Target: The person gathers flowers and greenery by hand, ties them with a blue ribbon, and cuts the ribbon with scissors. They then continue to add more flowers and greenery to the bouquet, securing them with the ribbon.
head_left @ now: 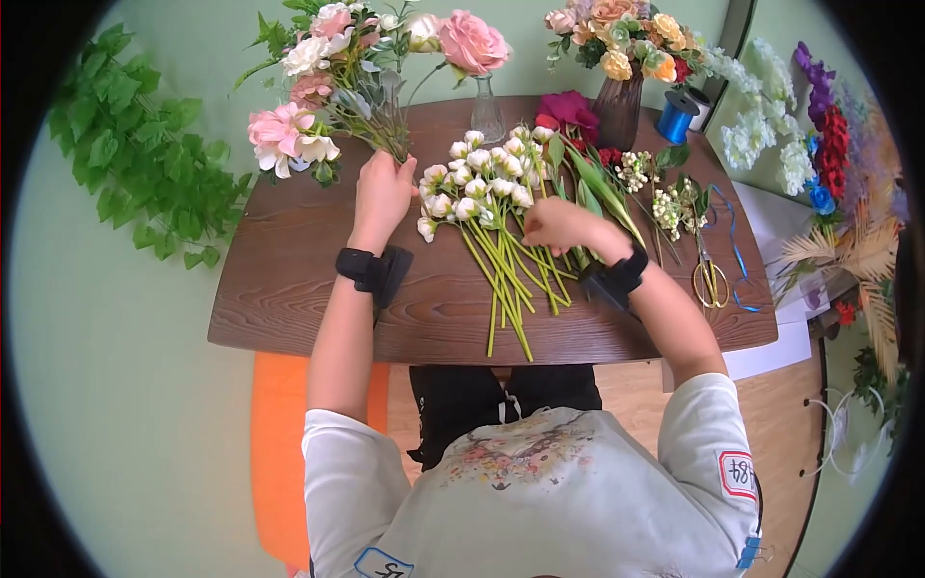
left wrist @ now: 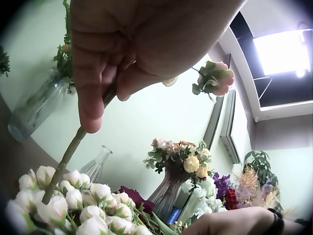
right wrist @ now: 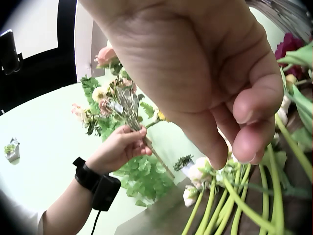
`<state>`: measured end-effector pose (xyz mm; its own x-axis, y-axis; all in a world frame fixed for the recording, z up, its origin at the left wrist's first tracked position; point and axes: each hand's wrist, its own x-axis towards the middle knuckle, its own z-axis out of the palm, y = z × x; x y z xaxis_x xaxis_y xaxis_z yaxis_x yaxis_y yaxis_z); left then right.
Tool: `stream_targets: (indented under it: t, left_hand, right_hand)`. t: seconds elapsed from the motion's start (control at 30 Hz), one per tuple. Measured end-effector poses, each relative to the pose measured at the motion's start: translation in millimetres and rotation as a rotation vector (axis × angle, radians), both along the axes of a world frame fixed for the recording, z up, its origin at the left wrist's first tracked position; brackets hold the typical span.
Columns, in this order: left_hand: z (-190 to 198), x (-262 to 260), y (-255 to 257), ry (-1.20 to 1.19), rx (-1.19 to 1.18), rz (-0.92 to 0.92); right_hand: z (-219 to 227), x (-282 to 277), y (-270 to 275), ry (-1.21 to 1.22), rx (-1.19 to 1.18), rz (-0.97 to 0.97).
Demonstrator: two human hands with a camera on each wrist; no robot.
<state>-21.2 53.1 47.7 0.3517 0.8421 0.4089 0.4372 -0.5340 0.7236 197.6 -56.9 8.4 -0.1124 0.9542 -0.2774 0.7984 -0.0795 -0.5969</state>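
In the head view, my left hand [head_left: 383, 197] grips the gathered stems of a mixed bouquet [head_left: 381, 111], with pink and white blooms fanning out above the table's left side. One thick brown-green stem [left wrist: 71, 149] slants down out of the fist in the left wrist view. My right hand [head_left: 570, 229] is over the pile of white rosebud-like flowers [head_left: 487, 173], its fingers loosely bent and pointing at their bright green stems [head_left: 506, 289]. Seen from the right wrist, a small gap shows between the thumb and the fingertips [right wrist: 247, 147], close over the stems.
Behind the pile stands a clear glass vase [head_left: 487, 111]; a dark vase [head_left: 617, 111] holds orange and yellow flowers. To the right lie white berry sprigs [head_left: 667, 207], gold-handled scissors [head_left: 711, 281], loose blue ribbon [head_left: 740, 250] and a blue spool [head_left: 677, 118]. Leafy greenery [head_left: 135, 144] hangs left.
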Motion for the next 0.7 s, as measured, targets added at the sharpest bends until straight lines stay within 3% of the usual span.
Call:
stream_targets:
  t: [0.3,0.47,0.7]
  left_hand:
    - [-14,3,0,0.014,-0.056,-0.042]
    - [-18,4,1,0.006,-0.074,-0.048]
    - [-18,11,-6,-0.075,-0.125,-0.096]
  right_hand:
    - [-26,-16,19,-0.089,0.047,0.052]
    - [-13,-22,17,0.057,0.240,-0.095]
    - [-15,-27,34,0.016,0.592,-0.221]
